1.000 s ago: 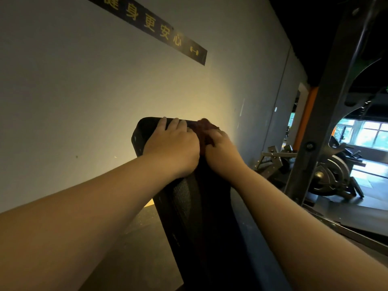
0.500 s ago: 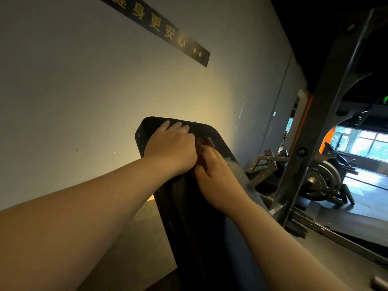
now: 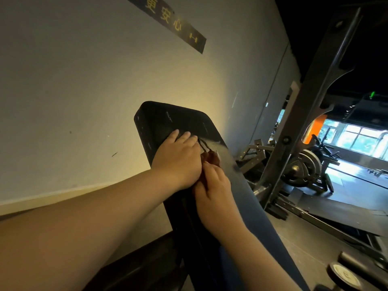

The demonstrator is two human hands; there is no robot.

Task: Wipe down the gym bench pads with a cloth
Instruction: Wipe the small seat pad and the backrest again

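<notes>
A long black bench pad (image 3: 174,120) slopes up away from me, its top end near the wall. A small dark reddish-brown cloth (image 3: 211,157) lies on the pad below that top end, mostly hidden. My left hand (image 3: 178,160) presses flat on the pad and the cloth's left part, fingers spread forward. My right hand (image 3: 214,190) sits just below and to the right, fingers curled on the cloth's lower edge. The two hands touch. A wet sheen shows on the pad's right edge beside the cloth.
A pale wall (image 3: 84,80) with a dark sign strip (image 3: 180,26) stands close on the left. A steel rack upright (image 3: 310,101) rises on the right, with weight plates (image 3: 304,169) and machines behind it. A round weight (image 3: 344,276) lies at the bottom right.
Both hands have slid down the pad with the cloth, away from its top end, which is now uncovered. The view has tilted and shifted slightly.
</notes>
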